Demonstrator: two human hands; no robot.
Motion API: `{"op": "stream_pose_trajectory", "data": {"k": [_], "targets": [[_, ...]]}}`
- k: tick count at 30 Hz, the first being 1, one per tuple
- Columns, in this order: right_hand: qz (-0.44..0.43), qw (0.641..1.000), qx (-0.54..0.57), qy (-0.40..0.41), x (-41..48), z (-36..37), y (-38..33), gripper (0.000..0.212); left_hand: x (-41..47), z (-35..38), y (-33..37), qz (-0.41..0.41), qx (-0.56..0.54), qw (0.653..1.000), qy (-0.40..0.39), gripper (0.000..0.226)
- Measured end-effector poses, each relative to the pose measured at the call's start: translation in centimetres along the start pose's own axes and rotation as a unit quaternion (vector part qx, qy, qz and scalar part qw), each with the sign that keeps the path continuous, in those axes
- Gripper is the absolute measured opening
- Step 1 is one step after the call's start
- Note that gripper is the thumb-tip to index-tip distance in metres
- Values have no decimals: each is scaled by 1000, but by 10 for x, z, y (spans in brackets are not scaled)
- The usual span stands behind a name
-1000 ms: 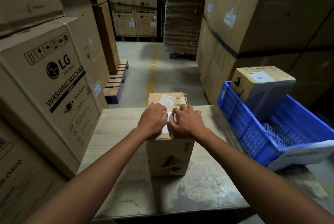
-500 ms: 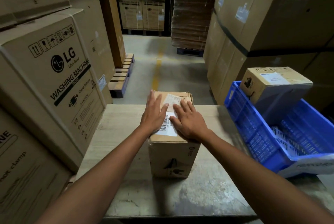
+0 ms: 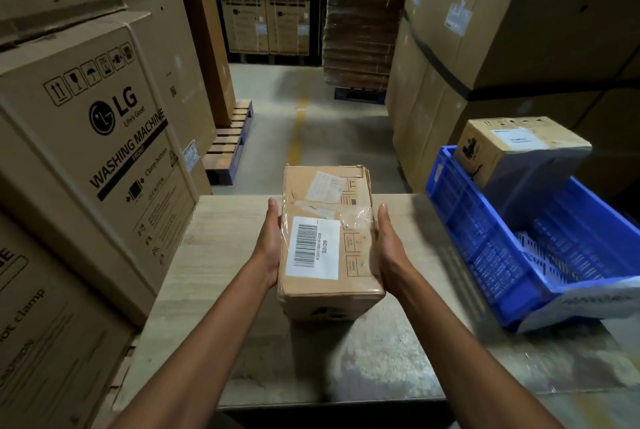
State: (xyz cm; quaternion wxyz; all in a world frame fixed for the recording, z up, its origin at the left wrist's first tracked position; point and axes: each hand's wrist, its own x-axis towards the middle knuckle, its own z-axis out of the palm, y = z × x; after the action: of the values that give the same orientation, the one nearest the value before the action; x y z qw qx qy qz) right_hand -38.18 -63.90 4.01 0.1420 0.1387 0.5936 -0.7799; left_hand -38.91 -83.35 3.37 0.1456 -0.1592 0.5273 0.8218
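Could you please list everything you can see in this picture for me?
small carton: 1, brown, held between both hands at the table's middle
barcode label: 1, white, on the small carton's top
table: 1, pale wood, under the small carton
crate: 1, blue, at the table's right end
second carton: 1, tan and grey, in the crate's far end
washing machine carton: 1, brown, left of the table
pallet: 1, wood with blue edge, on the floor, left
flat cardboard stack: 1, brown, far down the aisle
floor line: 1, yellow, along the aisle
left hand: 1, bare, on the small carton's left side
right hand: 1, bare, on the small carton's right side
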Motion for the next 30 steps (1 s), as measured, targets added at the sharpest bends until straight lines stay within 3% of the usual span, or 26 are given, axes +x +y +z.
{"op": "stream_pose_trajectory", "data": {"k": [5,8,12,15,20,23,27,30], "targets": [[-52,996,-16,70,-4,-10,9,69,-8,-13,-23,95,-28,993,57,64],[-17,996,0,91,-1,-21,25,70,-5,-23,-41,83,-48,990,99,54],[55,993,-2,102,-2,-37,58,72,-3,-35,-74,36,-24,995,85,59],[100,988,-36,112,-13,-37,74,62,-7,-39,-96,-2,-4,997,79,63],[101,984,-62,134,-18,-32,70,60,-7,-37,-93,-9,53,993,110,62],[89,984,-70,136,-13,-29,49,70,-1,-25,-66,-18,69,990,120,65],[93,987,-68,108,-6,-22,25,75,3,-8,-40,-79,109,991,19,78],[81,994,-50,50,-5,-14,18,71,3,3,-33,-75,119,990,-22,83]]}}
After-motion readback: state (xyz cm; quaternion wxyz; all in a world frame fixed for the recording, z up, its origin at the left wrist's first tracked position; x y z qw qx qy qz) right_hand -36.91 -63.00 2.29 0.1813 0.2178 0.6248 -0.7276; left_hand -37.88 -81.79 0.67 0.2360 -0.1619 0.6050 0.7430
